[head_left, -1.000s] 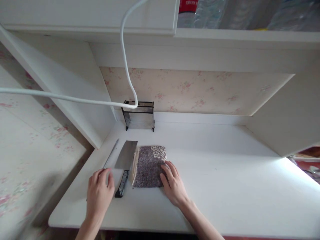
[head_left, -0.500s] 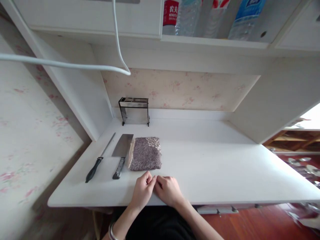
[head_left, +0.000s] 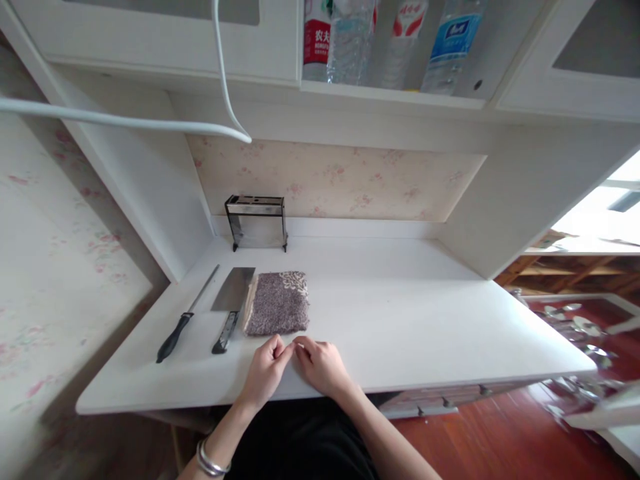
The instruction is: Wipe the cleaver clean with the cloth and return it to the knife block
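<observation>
two hands, left [head_left: 265, 372] and right [head_left: 320, 365], rest empty, loosely curled, fingertips touching, on a white desk [head_left: 425, 320] near a cloth [head_left: 277, 303], cleaver [head_left: 231, 303], steel [head_left: 185, 317]; floral wallpaper [head_left: 340, 180] behind.

Red-label bottle [head_left: 316, 37] on the upper shelf [head_left: 390, 93] reads "农夫"; smaller print illegible. Blue-label bottle [head_left: 450, 40] further right: text unreadable.

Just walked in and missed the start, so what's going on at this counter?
A person sits at a white counter with both hands empty, the left hand and right hand resting fingertip to fingertip near its front edge. Just beyond them lies a folded grey towel, with a cleaver and a sharpening steel to its left. An empty knife rack stands at the back.
</observation>
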The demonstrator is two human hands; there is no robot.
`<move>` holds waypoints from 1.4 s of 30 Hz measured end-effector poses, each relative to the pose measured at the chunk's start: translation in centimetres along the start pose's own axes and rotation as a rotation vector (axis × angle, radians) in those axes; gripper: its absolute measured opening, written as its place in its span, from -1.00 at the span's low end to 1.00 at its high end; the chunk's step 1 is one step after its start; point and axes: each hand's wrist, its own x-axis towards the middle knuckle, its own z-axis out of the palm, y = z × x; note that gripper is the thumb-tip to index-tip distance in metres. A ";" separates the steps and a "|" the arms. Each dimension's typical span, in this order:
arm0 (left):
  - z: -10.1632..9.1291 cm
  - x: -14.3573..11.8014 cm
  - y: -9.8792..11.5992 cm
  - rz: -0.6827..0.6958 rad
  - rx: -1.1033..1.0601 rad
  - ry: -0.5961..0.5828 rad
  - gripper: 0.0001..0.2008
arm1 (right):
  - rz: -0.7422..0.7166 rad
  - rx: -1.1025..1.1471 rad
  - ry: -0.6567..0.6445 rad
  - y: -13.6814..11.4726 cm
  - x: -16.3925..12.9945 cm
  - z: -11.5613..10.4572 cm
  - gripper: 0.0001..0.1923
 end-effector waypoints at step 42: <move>0.1 0.1 -0.5 -0.009 0.062 -0.037 -0.59 | -0.009 0.065 0.056 0.9 0.0 0.9 -0.89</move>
